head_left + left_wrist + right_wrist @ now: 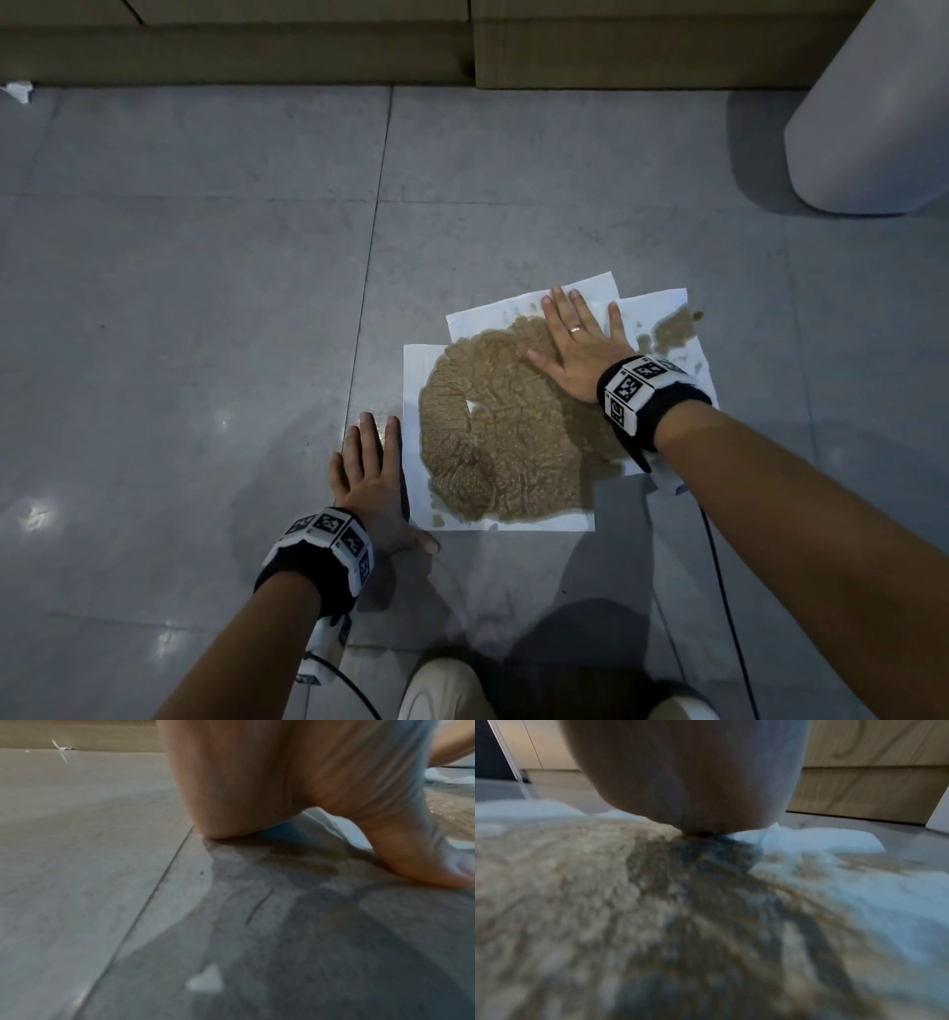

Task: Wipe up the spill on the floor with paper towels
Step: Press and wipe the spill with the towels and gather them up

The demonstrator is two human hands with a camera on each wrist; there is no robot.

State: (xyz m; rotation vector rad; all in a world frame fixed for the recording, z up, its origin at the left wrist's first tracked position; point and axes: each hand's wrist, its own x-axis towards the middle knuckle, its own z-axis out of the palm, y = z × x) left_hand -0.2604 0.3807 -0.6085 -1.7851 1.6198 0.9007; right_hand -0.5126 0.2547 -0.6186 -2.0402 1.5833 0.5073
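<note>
Overlapping white paper towels (570, 293) lie flat on the grey tiled floor (205, 257), soaked through by a wide brown spill (503, 431). A smaller brown patch (672, 329) shows on the right sheet. My right hand (577, 342) presses flat on the towels' far part, fingers straight and spread. My left hand (372, 478) lies flat on the floor, its edge touching the towels' left border. In the left wrist view the palm (244, 780) rests on the tile beside a white towel edge (321, 821). The right wrist view shows the palm (687, 776) on the wet brown paper (603, 892).
A rounded white bin or appliance base (868, 118) stands at the far right. Wooden cabinet fronts (462, 46) run along the back. A scrap of paper (18, 91) lies by the cabinet at far left. My shoes (441, 688) and a cable (729, 591) are near the bottom.
</note>
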